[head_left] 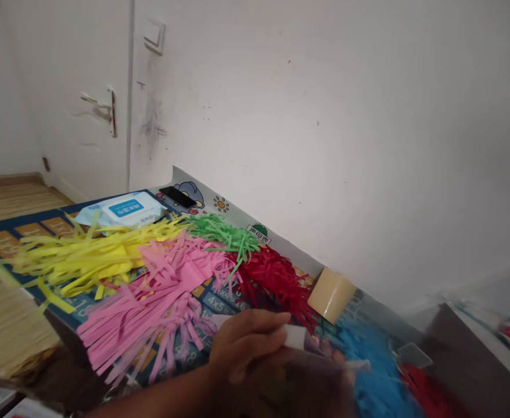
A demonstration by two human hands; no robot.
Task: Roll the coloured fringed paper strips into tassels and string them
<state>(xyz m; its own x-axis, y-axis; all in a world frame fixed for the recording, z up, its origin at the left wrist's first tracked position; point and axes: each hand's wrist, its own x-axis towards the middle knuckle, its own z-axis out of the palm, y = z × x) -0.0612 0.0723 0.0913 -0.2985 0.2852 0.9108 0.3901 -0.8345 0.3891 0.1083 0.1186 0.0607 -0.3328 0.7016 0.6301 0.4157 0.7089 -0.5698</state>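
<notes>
My left hand (248,342) reaches in from the lower left, its fingers closed over a pale piece of paper (296,337). One end of that paper sticks out past the fingertips; the rest is hidden by the hand. To its right, my right hand (342,368) is dim and smeared by motion, close to blue paper strips (377,363). Pink paper strips (185,264) lie just beyond my left hand, beside yellow strips (107,249). Further back are green strips (226,232) and red strips (276,273). A wide roll of beige tape (331,294) lies by the red strips.
A printed mat (218,303) with sums covers the table, its far edge curling up against the white wall (302,116). A pack of wet wipes (124,209) and a black phone (177,197) lie at the back left. A door (81,69) stands beyond.
</notes>
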